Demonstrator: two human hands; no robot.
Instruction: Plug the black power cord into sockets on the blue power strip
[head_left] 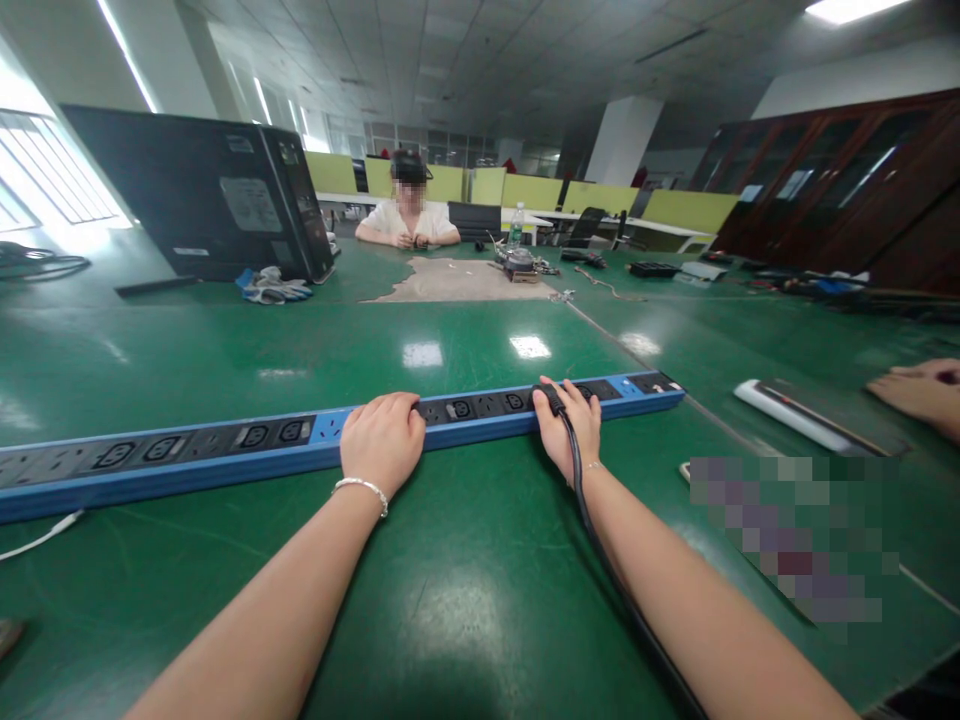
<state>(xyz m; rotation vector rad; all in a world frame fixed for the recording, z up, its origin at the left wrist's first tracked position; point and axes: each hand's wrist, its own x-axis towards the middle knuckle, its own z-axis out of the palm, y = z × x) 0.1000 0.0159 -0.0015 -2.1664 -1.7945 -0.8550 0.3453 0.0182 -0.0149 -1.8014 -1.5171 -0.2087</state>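
A long blue power strip with black sockets lies across the green table, from the left edge to right of centre. My left hand is wrapped over the strip near its middle, fingers curled round its far side. Further right, my right hand holds the black plug of a thick black cable at a socket of the strip. How deep the plug sits is hidden. The cable runs from the plug along my right forearm to the bottom edge.
A black computer case and gloves stand back left. Across the table sits a person. Another person's hand is at the right edge, near a white bar-shaped object and a blurred flat object.
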